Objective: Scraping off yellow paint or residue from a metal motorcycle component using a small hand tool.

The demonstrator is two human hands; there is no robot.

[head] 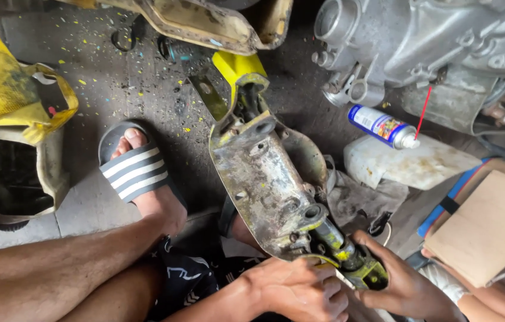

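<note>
Centrally, a worn yellow metal bracket (267, 179) is seen lying with its long axis from upper left to lower right, its lower end clasped by the left hand (300, 289) and right hand (398, 280), both closed around it.

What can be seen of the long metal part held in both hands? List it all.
The long metal part is a worn, scratched grey casting with flaking yellow paint, bolt holes and a yellow bracket at its far end. It lies slanted across the concrete floor toward the person. At its near end a greasy shaft sticks out, where the left hand and right hand touch it.
</note>
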